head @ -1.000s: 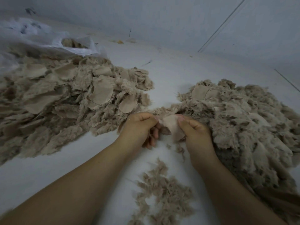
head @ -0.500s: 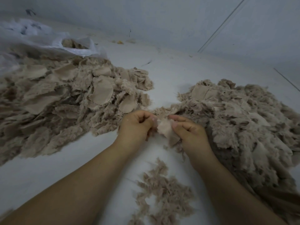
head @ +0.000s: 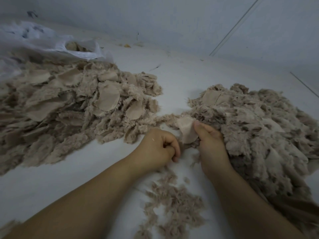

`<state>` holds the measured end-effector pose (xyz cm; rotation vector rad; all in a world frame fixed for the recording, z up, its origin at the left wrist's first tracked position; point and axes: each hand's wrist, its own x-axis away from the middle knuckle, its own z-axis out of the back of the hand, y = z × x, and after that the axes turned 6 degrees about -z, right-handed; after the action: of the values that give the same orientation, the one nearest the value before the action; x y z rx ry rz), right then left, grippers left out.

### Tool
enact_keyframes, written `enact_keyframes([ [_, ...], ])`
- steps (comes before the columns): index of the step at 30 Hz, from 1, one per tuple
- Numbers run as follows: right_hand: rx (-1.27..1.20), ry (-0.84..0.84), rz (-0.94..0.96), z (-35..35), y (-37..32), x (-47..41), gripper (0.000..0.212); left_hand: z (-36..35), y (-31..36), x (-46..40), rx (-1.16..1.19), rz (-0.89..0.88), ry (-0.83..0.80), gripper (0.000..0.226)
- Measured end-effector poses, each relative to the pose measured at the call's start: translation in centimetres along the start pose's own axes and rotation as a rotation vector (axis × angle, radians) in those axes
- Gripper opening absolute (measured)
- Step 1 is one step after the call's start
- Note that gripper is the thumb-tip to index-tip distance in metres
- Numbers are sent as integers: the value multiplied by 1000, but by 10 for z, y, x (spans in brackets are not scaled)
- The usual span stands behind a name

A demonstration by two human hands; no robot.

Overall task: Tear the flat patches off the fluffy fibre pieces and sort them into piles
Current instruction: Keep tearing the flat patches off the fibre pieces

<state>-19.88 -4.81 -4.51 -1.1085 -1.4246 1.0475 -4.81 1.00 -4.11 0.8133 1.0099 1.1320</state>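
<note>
Head view: right hand (head: 209,144) pinched flat patch (head: 187,131) by thumb at near edge of right pile (head: 259,128). Left hand (head: 156,149) curled tight, contents unclear. Risk: patch tearing partway, fluff dropping onto loose scraps (head: 172,202), mixing with left pile (head: 69,104).

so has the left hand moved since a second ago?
Yes. The left hand has pulled back toward the person, away from the flat patch and nearer the small fibre scrap pile.
</note>
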Motion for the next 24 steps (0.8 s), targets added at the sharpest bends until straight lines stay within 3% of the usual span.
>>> enact_keyframes([
  [2, -7, 10, -8, 0, 0, -2, 29, -2, -1, -3, 24, 7, 164, 37],
  [4, -17, -5, -23, 0, 2, -3, 31, -4, -1, -6, 0, -19, 204, 25],
  [7, -62, -4, -23, -2, 2, -4, 29, -12, 1, -4, -258, -186, -15, 12],
  [10, -98, 1, -45, -1, 2, -6, 31, -27, 1, 1, -476, -353, -210, 20],
  [12, -115, -16, -81, 1, 3, -7, 33, -32, -1, 1, -642, -405, -242, 23],
  [15, -109, -29, -86, 3, 4, -8, 33, -28, -3, 0, -785, -350, -209, 30],
  [17, -109, -36, -82, 2, 4, -8, 32, -22, 1, 0, -735, -354, -224, 27],
  [20, -114, -37, -65, 1, 5, -8, 28, -14, 5, 3, -443, -394, -318, 17],
  [22, -68, -14, -48, 1, 5, -8, 26, -10, 2, 4, -232, -299, -336, 39],
  [24, -49, -18, -27, 0, 5, -7, 26, -9, 1, 1, -135, -190, -178, 48],
])
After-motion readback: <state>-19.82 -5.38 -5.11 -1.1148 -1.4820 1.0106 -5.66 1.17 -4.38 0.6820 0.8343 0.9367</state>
